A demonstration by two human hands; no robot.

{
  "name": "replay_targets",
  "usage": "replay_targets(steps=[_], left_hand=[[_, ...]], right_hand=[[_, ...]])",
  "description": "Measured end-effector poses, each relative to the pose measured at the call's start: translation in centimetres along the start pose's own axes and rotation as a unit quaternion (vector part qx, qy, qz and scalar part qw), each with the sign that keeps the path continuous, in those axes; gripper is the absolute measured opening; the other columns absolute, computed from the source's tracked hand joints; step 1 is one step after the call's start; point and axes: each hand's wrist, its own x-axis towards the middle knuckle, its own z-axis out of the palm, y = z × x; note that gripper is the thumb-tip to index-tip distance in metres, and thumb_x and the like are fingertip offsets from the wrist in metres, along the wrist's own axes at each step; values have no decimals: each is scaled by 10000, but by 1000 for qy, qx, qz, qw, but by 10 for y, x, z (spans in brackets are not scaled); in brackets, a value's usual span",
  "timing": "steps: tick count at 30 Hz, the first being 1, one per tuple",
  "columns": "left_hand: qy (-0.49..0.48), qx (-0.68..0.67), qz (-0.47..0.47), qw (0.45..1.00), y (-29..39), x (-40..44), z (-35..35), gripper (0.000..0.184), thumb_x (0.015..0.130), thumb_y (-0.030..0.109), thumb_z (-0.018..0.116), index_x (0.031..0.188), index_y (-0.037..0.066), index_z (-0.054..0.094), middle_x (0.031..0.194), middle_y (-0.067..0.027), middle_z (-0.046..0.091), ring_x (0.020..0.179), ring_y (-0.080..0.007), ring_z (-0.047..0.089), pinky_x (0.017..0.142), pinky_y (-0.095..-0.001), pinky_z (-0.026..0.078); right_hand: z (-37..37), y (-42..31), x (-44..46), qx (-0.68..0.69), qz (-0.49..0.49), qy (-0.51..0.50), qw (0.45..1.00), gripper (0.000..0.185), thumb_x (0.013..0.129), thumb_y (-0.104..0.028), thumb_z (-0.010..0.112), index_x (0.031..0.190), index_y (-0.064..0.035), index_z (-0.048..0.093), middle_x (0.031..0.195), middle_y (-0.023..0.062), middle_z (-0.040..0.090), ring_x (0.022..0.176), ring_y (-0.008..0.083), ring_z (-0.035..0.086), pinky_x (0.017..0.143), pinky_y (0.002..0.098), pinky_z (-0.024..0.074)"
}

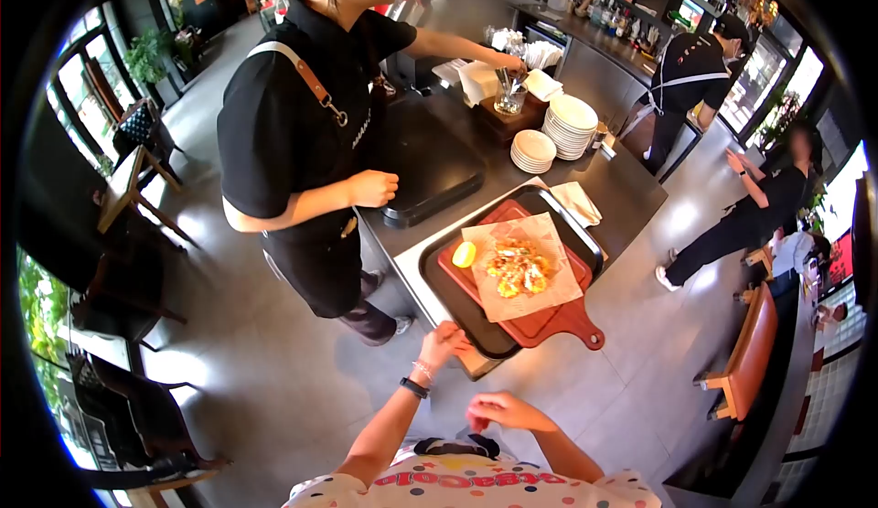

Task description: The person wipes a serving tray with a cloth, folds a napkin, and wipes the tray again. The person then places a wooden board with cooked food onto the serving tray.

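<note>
My left hand (442, 343), with a dark band and a bracelet on the wrist, is at the near left rim of a black serving tray (445, 302), its fingers closed on the edge. My right hand (501, 410) hangs below the tray, near my body, fingers loosely bent and nothing visible in them. On the tray lies a reddish wooden board (540, 327), its handle sticking out over the near right rim. Printed paper (498, 305) covers the board, with a heap of golden fried-looking food (519, 268) and a lemon piece (464, 254) on it.
A co-worker (302, 142) stands at the counter's left side, reaching toward a cutlery glass (509, 101). Stacked black trays (430, 170), small plates (533, 149), larger plates (570, 124) and a folded napkin (576, 204) are on the counter. Other people (690, 69) stand farther right.
</note>
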Motion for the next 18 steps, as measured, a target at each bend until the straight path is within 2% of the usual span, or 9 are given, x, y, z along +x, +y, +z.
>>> replay_targets(steps=[1, 3, 6, 7, 8, 11, 13, 14, 18], left_hand=[[-68, -23, -35, 997, 18, -6, -8, 231, 938, 149, 525, 1086, -27, 500, 936, -155, 650, 816, -227, 669, 695, -310, 547], [-134, -4, -51, 990, 37, -5, -30, 261, 956, 197, 497, 1098, -22, 505, 987, -172, 643, 887, -267, 657, 759, -318, 531], [-93, -10, -43, 995, 51, 0, -68, 339, 950, 260, 507, 1151, -13, 507, 1031, -156, 641, 880, -254, 657, 751, -288, 522], [-76, -51, -19, 996, 60, -2, -78, 324, 938, 231, 512, 1150, -15, 518, 1023, -163, 639, 817, -228, 658, 716, -281, 520], [-85, -77, -10, 993, 60, 1, -98, 315, 935, 219, 510, 1145, -15, 521, 1017, -164, 641, 804, -222, 656, 711, -279, 520], [-110, -152, 7, 982, 55, 12, -165, 291, 925, 184, 505, 1132, -18, 530, 998, -166, 644, 765, -205, 652, 696, -276, 519], [48, 7, -17, 999, 71, 9, -179, 264, 915, 154, 493, 1104, -21, 549, 957, -160, 653, 744, -190, 646, 688, -281, 527], [113, -26, -4, 993, 83, 4, -178, 250, 923, 161, 481, 1066, -25, 569, 921, -147, 659, 762, -203, 652, 697, -290, 535], [186, -26, 25, 982, 94, -13, -211, 238, 927, 168, 476, 1043, -12, 580, 926, -150, 663, 794, -227, 662, 714, -299, 538]], right_hand=[[14, -29, 24, -31, -43, 8, 999, 252, 964, -242, 499, 915, -9, 584, 737, 31, 610, 669, 99, 602, 621, 222, 480], [31, -62, 82, -19, -86, 9, 996, 235, 958, -230, 510, 913, -12, 588, 671, 9, 581, 599, 76, 555, 559, 217, 448], [51, -75, 171, -127, -235, 38, 963, 193, 956, -188, 502, 889, -26, 582, 615, 27, 548, 514, 82, 522, 483, 226, 412], [51, -67, 198, -143, -200, 64, 967, 182, 954, -174, 499, 881, -25, 574, 610, 28, 544, 508, 80, 524, 472, 229, 416], [57, -57, 229, -154, -246, 129, 948, 182, 950, -179, 505, 881, -25, 573, 621, 28, 550, 503, 82, 524, 470, 230, 419], [51, -84, 247, -31, -218, 161, 962, 178, 939, -192, 524, 900, -29, 584, 667, 28, 578, 529, 85, 539, 494, 224, 439], [39, -88, 250, 73, -200, 169, 962, 171, 944, -208, 517, 912, -58, 593, 700, 32, 603, 606, 90, 569, 539, 205, 450], [31, -83, 253, 112, -188, 187, 958, 173, 931, -223, 532, 918, -61, 593, 695, 35, 611, 597, 86, 573, 531, 203, 455], [10, -60, 258, 255, -108, 264, 924, 221, 926, -283, 532, 1041, -95, 555, 771, 67, 633, 593, 117, 579, 559, 242, 477]])
